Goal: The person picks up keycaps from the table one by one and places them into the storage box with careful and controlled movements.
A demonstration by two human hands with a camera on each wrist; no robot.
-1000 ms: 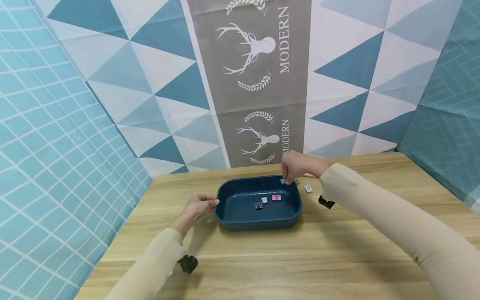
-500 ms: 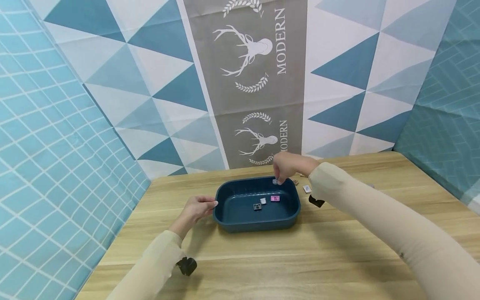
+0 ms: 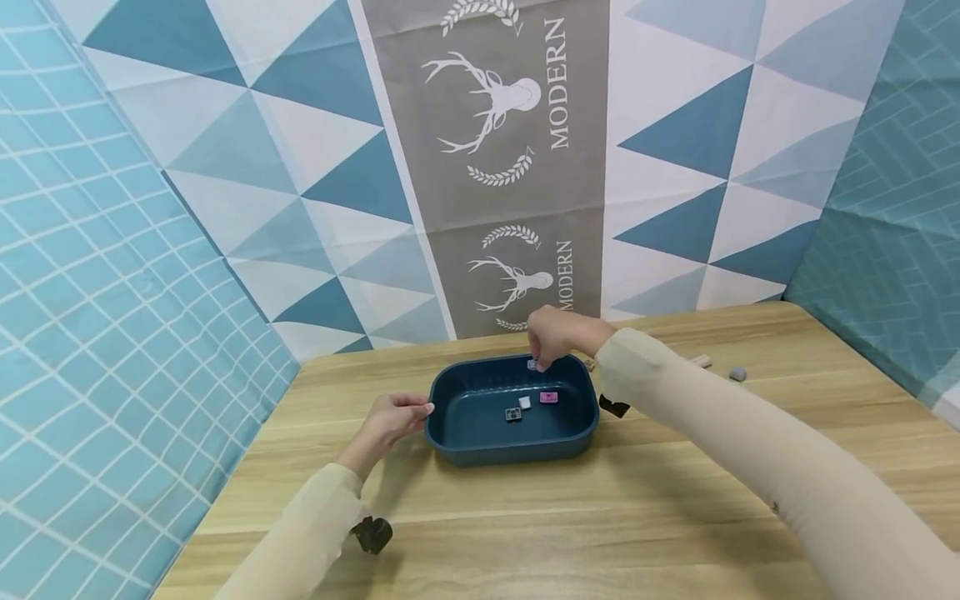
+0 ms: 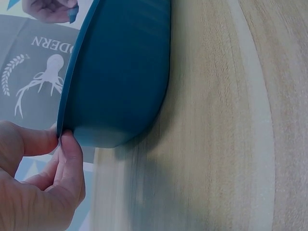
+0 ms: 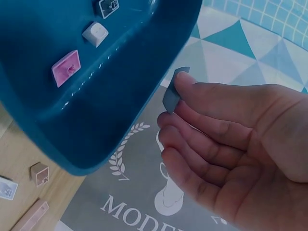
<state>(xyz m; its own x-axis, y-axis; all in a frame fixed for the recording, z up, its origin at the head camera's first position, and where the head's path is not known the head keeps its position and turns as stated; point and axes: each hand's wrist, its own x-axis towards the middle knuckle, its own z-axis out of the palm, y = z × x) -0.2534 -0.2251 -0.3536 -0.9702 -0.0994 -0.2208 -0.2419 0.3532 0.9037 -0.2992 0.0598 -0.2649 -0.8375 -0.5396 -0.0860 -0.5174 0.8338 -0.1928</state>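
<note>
My left hand [image 3: 392, 419] pinches the left rim of a dark blue plastic basin [image 3: 517, 455]; the left wrist view shows thumb and forefinger on either side of its edge. Over the basin's far rim, my right hand [image 3: 557, 335] holds a grey-blue keycap [image 5: 172, 94] between thumb and forefinger. Three more keycaps lie apart on the basin floor. One is pink [image 5: 66, 68] with its hollow underside up, one is a white keycap [image 5: 96, 33], and the third is a black keycap [image 3: 513, 414], also underside up.
Right of the basin on the wooden table lie a brown keycap [image 5: 40, 174], a white-and-grey keycap [image 5: 6, 187] and a long beige keycap [image 5: 31, 216]. Farther right are a grey keycap [image 3: 738, 374] and a pale bar-shaped piece [image 3: 701, 361]. A patterned cloth [image 3: 675, 167] hangs behind.
My right hand has moved left along the basin's far rim, still holding the keycap. The left hand keeps its pinch on the rim. The whole head view has shifted slightly.
</note>
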